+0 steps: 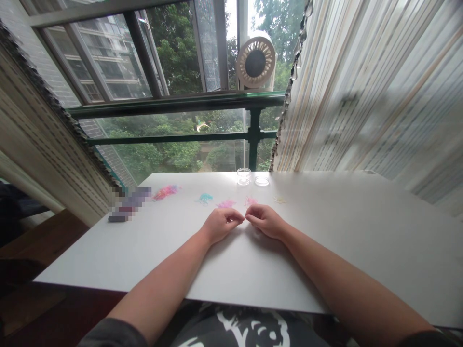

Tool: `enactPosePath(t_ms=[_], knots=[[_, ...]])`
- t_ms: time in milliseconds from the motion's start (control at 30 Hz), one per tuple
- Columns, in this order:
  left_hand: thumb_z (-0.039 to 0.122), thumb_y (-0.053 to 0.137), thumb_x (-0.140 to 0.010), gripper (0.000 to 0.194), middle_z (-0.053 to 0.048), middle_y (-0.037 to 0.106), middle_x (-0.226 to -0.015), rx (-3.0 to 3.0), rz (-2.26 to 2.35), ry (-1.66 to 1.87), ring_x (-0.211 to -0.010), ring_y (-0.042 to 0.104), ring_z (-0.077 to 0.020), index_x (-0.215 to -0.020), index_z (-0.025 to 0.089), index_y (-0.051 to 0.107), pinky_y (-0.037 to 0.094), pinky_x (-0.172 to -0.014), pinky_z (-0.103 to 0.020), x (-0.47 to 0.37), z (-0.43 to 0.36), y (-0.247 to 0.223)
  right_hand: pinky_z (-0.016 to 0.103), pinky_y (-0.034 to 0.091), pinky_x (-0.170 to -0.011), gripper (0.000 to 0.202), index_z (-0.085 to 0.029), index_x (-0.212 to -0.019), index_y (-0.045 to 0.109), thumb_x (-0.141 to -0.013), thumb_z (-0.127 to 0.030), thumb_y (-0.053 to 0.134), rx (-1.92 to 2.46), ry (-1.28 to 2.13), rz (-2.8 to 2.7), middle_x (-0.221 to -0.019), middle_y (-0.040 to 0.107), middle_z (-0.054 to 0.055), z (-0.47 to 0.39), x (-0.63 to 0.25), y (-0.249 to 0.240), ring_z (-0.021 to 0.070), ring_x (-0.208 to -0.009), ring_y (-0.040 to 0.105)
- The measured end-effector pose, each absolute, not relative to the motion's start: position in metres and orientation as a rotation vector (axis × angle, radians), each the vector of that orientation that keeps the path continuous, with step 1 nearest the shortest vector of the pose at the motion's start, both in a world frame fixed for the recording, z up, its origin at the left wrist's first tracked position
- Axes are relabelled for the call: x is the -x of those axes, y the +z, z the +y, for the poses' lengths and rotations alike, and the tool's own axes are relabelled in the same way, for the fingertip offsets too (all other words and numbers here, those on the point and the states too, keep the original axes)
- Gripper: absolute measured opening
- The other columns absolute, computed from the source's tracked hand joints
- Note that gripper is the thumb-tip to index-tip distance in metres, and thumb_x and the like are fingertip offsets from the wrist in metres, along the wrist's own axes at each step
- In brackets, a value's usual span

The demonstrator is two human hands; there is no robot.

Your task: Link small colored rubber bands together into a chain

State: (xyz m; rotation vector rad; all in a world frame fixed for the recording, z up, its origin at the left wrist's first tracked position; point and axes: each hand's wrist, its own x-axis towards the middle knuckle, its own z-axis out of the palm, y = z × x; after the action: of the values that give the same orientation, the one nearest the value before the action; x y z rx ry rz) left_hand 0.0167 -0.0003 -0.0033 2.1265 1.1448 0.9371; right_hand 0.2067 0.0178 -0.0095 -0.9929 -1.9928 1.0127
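Curling near pink pieces (250, 201), two hands (265, 221), whether gripping anything unclear, clear round containers (243, 182) beyond, contents indistinct.

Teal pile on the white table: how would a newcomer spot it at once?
Find the white table in front of the window, then the left hand. The teal pile lies beyond and slightly left of that hand, between a multicoloured pile and a pink-purple pile. It alone looks teal throughout.

On your table (347, 226), four small piles (205, 197) form a row, with a larger pile (165, 193) left of them, then a blurred object (129, 205); behind the row, a container (243, 177) stands left of a dish (261, 180).
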Motion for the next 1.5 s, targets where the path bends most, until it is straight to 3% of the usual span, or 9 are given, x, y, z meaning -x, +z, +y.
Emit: enactPosePath(t_ms=[200,600,800,1000,1500], knots=[[0.03,0.06,-0.075,0.019,-0.003,0.07,-0.084,-2.053,1.188,1.005,-0.075,0.064,-0.0142,-0.09,0.018,0.063,0.05,-0.068,-0.024,-0.0168,-0.0004,-0.0026,0.022,0.032,-0.049,0.011,-0.015,-0.073,0.059,-0.074,-0.025,0.054,0.965,1.005,-1.97,-0.051,0.047,-0.004,0.0196,-0.2064,-0.0101,0.0086,-0.049,0.04],[0.031,0.059,-0.074,0.016,-0.002,0.069,-0.077,-2.072,1.289,0.989,-0.069,0.063,-0.0128,-0.081,0.018,0.067,0.047,-0.063,-0.022,-0.0175,-0.0019,0.0019,0.022,0.033,-0.052,0.016,-0.015,-0.072,0.065,-0.073,-0.027,0.056,0.948,0.878,-1.962,-0.059,0.053,0.0,0.0218,-0.2075,-0.0107,0.0099,-0.054,0.041],[0.029,0.057,-0.075,0.015,-0.001,0.069,-0.076,-2.101,1.296,1.006,-0.067,0.061,-0.0119,-0.078,0.018,0.067,0.047,-0.062,-0.021,-0.0171,-0.0027,0.0044,0.021,0.03,-0.048,0.012,-0.016,-0.077,0.062,-0.072,-0.025,0.057,0.945,0.854,-1.962,-0.051,0.043,-0.005,0.0209,-0.207,-0.0124,0.0082,-0.049,0.037],[0.028,0.058,-0.075,0.013,0.0,0.069,-0.075,-2.117,1.311,1.018,-0.067,0.061,-0.0116,-0.078,0.019,0.066,0.047,-0.063,-0.021,-0.0179,-0.0032,0.0042,0.021,0.03,-0.048,0.013,-0.016,-0.081,0.059,-0.07,-0.024,0.058,0.941,0.832,-1.98,-0.054,0.045,-0.005,0.0214,-0.2069,-0.0145,0.0077,-0.049,0.039],[0.028,0.058,-0.073,0.012,-0.001,0.068,-0.073,-2.132,1.333,0.995,-0.067,0.061,-0.0121,-0.074,0.018,0.064,0.046,-0.063,-0.022,-0.0187,-0.0039,0.0039,0.021,0.032,-0.05,0.008,-0.016,-0.069,0.06,-0.072,-0.022,0.055,0.969,0.676,-2.059,-0.055,0.048,-0.003,0.0212,-0.2096,-0.0089,0.0089,-0.052,0.04]])
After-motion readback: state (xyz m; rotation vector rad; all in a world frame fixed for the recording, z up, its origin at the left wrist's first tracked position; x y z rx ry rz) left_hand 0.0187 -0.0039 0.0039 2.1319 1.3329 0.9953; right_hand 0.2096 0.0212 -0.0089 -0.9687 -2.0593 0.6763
